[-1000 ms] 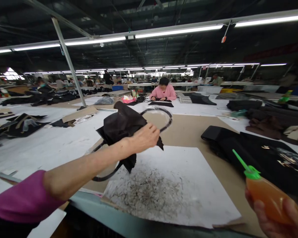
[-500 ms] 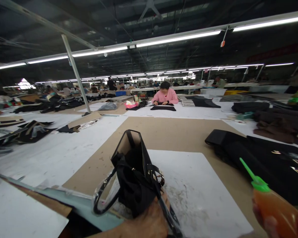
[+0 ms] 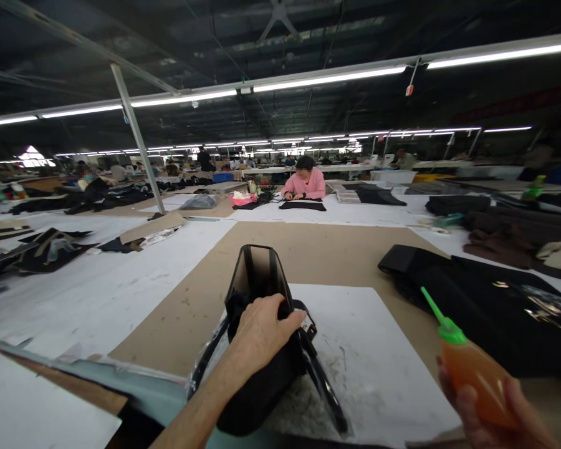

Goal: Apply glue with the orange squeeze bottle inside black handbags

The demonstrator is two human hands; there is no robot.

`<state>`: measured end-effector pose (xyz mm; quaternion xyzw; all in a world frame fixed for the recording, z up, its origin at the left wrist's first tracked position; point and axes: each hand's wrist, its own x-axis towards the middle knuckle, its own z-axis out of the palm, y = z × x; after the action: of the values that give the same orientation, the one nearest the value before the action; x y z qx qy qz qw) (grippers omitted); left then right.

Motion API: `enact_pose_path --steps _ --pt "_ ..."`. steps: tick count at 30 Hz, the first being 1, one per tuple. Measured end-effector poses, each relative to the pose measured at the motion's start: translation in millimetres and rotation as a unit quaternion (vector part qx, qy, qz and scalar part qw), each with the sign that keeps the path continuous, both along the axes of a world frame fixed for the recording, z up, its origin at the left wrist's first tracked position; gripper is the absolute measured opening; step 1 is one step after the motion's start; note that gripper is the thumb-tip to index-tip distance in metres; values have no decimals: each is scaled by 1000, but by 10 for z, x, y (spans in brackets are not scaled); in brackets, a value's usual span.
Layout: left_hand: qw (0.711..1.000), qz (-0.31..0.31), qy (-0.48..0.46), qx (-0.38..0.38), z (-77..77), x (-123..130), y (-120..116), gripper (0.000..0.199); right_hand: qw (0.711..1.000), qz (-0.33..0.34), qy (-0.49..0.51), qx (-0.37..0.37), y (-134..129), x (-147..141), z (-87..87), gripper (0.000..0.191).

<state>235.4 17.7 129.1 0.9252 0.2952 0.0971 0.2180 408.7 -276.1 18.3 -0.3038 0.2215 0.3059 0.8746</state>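
Note:
A black handbag (image 3: 250,399) with a beige inside stands on the white sheet in front of me. My left hand (image 3: 264,330) reaches over its opening. The fingers bend into the bag and the thumb lies at its right edge, so the hand grips that side; the fingertips are partly hidden. Shiny black straps (image 3: 325,386) hang at the bag's sides, with a metal fitting near the thumb. At the lower right, my right hand (image 3: 479,408) is wrapped round a squeeze bottle (image 3: 479,377) of orange liquid. Its green nozzle points up and left, apart from the bag.
Under the bag lies a stained white sheet (image 3: 378,349) on brown board (image 3: 336,246). Black bag pieces (image 3: 467,293) with gold-coloured fittings lie at right. A person in pink (image 3: 303,182) works across the table. Black pieces (image 3: 51,249) and a metal post (image 3: 138,137) are at left.
My left hand has moved from the bag's lower front up to its opening. The bag sits more upright, its straps shifted. My right hand has moved left with the bottle.

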Motion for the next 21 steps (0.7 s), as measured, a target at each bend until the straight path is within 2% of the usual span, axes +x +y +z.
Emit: enact_pose_path --steps 2,5,9,11,14,16,21 --pt "1000 -23 -2 -17 -14 16 19 25 1000 3 20 11 43 -64 85 39" --pt "998 -56 -21 -13 -6 -71 55 24 999 8 28 32 93 -134 144 39" --pt "975 -190 -19 -109 157 -327 251 28 998 15 40 42 188 -195 236 38" --pt "957 -244 -4 -156 269 -446 399 27 998 15 39 37 261 -239 350 34" --pt "938 -293 -2 -183 366 -548 596 28 999 17 -23 46 412 -339 612 34" --pt "936 -300 -4 -181 349 -573 662 29 996 22 -54 64 542 -409 813 40" --pt "949 -242 -49 -196 182 -578 582 27 993 28 -66 97 950 -502 1275 47"
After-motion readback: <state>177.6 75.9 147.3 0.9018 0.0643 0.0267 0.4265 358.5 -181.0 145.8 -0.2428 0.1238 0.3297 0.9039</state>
